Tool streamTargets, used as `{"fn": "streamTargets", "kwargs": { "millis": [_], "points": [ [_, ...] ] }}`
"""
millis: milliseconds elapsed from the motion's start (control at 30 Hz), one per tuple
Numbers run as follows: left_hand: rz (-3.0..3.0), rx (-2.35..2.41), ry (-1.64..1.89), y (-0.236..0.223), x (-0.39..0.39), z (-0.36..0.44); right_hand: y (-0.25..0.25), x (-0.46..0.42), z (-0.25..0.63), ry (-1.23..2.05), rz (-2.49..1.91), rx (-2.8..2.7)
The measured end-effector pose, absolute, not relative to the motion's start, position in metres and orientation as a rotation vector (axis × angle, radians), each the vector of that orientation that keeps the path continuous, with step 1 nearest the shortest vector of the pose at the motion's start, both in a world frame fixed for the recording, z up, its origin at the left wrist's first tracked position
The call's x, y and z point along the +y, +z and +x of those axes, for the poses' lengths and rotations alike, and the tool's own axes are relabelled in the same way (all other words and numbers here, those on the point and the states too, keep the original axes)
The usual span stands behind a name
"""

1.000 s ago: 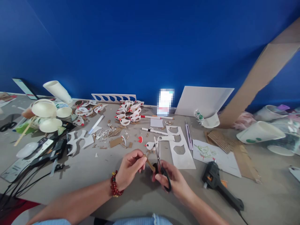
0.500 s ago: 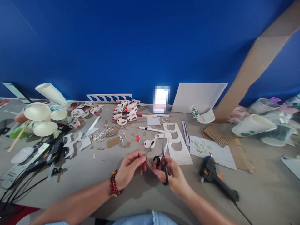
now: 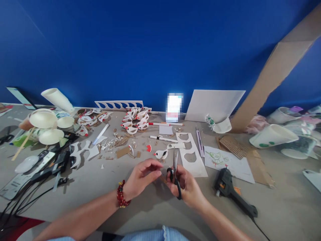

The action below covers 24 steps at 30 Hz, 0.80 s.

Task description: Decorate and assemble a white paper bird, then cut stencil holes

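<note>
My right hand (image 3: 187, 187) is closed round the black handles of a pair of scissors (image 3: 177, 187), their blades pointing away from me and slightly apart. Between its thumb and fingers it also pinches a thin brown cardboard strip (image 3: 163, 180), mostly hidden. Just left of the strip, my left hand (image 3: 141, 177) is curled with its thumb and fingertips apart, and nothing shows between them. Beyond both hands lies a white paper bird (image 3: 162, 154) with a red beak and black wing. A small red-and-white scrap (image 3: 148, 148) sits left of the bird.
A black glue gun (image 3: 232, 192) lies at right beside a bird drawing (image 3: 220, 159). A cut-out white sheet (image 3: 193, 162) and a purple cutter (image 3: 200, 143) are beyond my right hand. Finished birds (image 3: 135, 120) are heaped at the back. Cups (image 3: 43, 118) and cables (image 3: 27, 194) stand left.
My left thumb and fingertips have parted and come off the cardboard strip, which stays at my right hand. The scissors remain in my right hand. The view has shifted slightly.
</note>
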<state>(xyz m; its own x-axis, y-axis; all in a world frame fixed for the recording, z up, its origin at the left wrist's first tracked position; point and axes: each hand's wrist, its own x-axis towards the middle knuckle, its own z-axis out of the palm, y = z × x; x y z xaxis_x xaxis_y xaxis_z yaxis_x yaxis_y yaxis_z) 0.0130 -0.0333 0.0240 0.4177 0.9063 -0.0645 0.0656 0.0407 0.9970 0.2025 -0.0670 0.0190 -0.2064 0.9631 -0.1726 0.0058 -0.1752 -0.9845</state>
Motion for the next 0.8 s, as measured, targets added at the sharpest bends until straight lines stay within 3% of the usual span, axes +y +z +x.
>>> {"fn": "streamTargets", "kwargs": {
  "millis": [133,367,800],
  "points": [
    [1.565,0.992,0.667,0.03,-0.03,0.013,0.022,-0.063,0.208,1.436,-1.269,-1.231],
    [1.392,0.9,0.524,0.025,-0.037,0.016,0.025,-0.06,0.207,1.426,-1.288,-1.247],
    [1.045,0.89,0.771,0.033,-0.033,0.014,0.015,-0.067,0.206,1.576,-1.193,-1.395]
  ]
}}
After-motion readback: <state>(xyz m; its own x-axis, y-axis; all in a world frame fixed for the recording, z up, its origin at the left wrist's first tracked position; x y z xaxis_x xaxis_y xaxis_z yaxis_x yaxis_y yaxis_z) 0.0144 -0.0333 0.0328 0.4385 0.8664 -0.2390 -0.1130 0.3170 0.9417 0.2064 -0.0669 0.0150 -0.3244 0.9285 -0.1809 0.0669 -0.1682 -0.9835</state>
